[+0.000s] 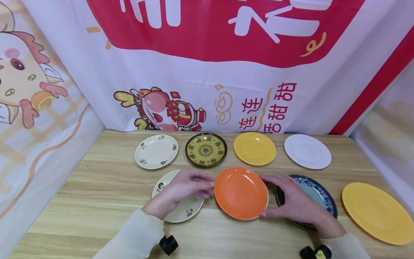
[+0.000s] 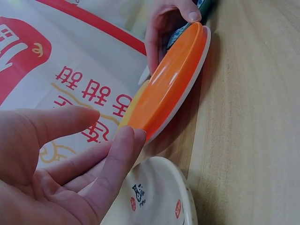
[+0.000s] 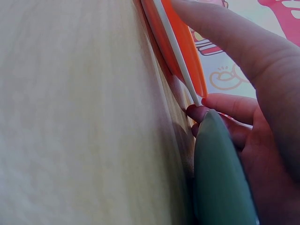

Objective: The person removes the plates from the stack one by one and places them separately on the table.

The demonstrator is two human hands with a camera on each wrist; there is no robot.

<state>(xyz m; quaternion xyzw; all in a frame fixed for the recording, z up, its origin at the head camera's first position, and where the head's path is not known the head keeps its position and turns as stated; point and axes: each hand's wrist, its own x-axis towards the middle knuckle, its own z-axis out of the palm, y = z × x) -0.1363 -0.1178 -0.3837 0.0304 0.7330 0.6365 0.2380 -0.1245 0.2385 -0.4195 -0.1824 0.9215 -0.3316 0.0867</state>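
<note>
An orange plate (image 1: 240, 194) sits on a white plate (image 2: 187, 96) whose rim shows beneath it. My right hand (image 1: 295, 198) grips the right side of this pair, thumb at the near edge and fingers at the far edge and underside. At the left rim, the fingertips of my left hand (image 1: 187, 187) meet the orange edge, with the thumb raised away from it. Below that hand lies a cream plate (image 1: 181, 212) with small black and red marks, partly hidden. A blue-patterned plate (image 1: 320, 194) is partly covered by my right hand.
Along the back of the wooden table (image 1: 84, 201) stand a cream plate (image 1: 156, 151), a dark-rimmed olive plate (image 1: 206, 149), a yellow plate (image 1: 254, 148) and a white plate (image 1: 308, 151). A larger yellow plate (image 1: 376, 212) lies at the right. Printed cloth (image 1: 194, 75) hangs behind.
</note>
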